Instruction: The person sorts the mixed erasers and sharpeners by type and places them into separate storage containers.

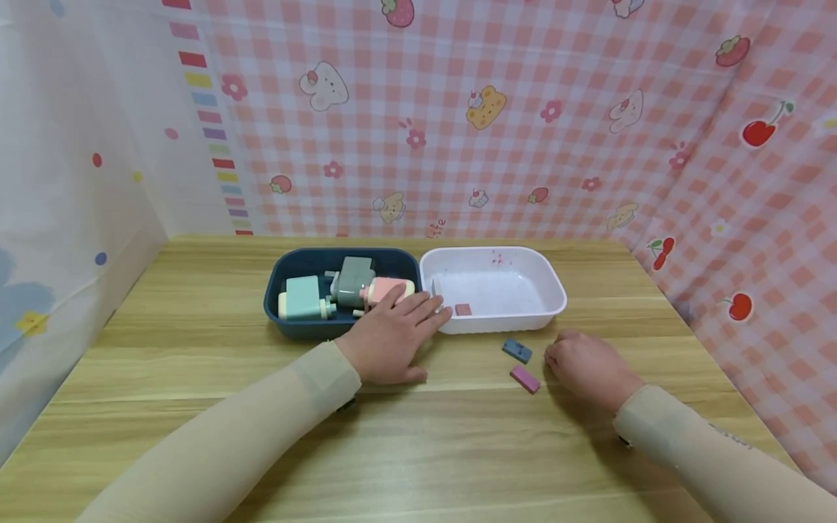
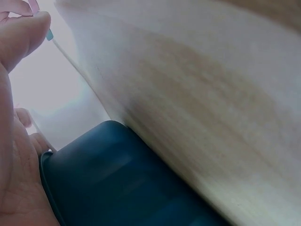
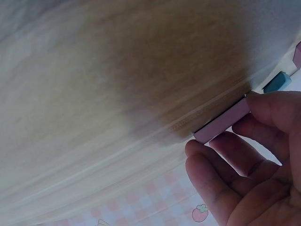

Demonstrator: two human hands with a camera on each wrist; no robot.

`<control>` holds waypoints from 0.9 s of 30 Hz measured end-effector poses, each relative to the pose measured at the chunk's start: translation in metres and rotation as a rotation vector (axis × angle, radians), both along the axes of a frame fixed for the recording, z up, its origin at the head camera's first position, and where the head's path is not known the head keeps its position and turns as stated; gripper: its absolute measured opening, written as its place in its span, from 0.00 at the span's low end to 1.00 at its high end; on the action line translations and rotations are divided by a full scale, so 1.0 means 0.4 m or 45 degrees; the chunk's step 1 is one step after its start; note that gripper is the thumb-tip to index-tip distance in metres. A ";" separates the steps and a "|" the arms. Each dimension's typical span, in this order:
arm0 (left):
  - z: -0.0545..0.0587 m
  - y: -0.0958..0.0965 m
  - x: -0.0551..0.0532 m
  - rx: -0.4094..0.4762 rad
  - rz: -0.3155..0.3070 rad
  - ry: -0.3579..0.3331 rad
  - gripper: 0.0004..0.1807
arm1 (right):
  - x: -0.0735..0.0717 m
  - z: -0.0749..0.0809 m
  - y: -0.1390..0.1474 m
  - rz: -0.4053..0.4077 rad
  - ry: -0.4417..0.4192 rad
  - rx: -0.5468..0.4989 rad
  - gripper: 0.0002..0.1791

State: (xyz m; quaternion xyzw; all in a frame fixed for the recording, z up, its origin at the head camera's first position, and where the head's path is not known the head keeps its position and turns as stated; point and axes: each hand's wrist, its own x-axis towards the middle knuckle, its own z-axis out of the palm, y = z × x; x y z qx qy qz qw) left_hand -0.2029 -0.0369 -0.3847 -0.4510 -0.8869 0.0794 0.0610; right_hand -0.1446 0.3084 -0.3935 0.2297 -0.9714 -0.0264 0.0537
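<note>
My right hand [image 1: 591, 369] is low over the table at the right, pinching a small pink eraser [image 3: 222, 121] between thumb and fingertips; the back of the hand hides it from the head view. Just left of that hand lie a blue-grey eraser [image 1: 516, 350] and another pink eraser [image 1: 525, 379]. My left hand [image 1: 395, 338] rests with fingers spread over the near edges where the navy box [image 1: 307, 331] and the white box [image 1: 503, 324] meet. Its fingers partly cover a pink crank pencil sharpener [image 1: 392, 288] in the navy box.
Also in the navy box are a mint pencil sharpener [image 1: 303, 298] and a grey-green one [image 1: 355, 280]. Inside the white box lie a flat pink piece [image 1: 463, 309] and a white piece [image 1: 437, 288], plus red specks at the back. Patterned cloth [image 1: 425, 131] hangs behind the table.
</note>
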 end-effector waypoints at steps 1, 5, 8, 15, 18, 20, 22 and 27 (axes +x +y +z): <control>0.000 0.000 0.000 0.000 0.001 -0.002 0.57 | 0.000 0.000 0.000 0.002 0.002 0.003 0.11; 0.003 0.001 0.000 0.015 -0.002 -0.011 0.56 | 0.002 0.003 -0.002 0.013 0.003 0.012 0.11; 0.005 0.002 0.000 0.019 -0.002 -0.018 0.54 | 0.003 0.005 -0.001 0.012 -0.004 0.014 0.10; 0.009 0.000 -0.005 0.006 -0.002 -0.038 0.54 | 0.003 0.010 -0.001 0.007 -0.033 -0.009 0.09; 0.011 0.000 -0.007 -0.013 0.002 -0.046 0.54 | 0.003 0.010 0.001 0.013 -0.037 -0.018 0.09; 0.012 0.001 -0.007 -0.015 0.005 -0.054 0.54 | 0.003 0.008 0.003 0.023 -0.035 -0.025 0.08; 0.013 0.002 -0.007 -0.009 0.005 -0.063 0.54 | 0.001 0.006 0.007 0.022 -0.042 -0.040 0.08; 0.015 0.003 -0.009 0.018 -0.001 -0.081 0.52 | -0.007 0.003 0.015 -0.009 -0.095 -0.081 0.04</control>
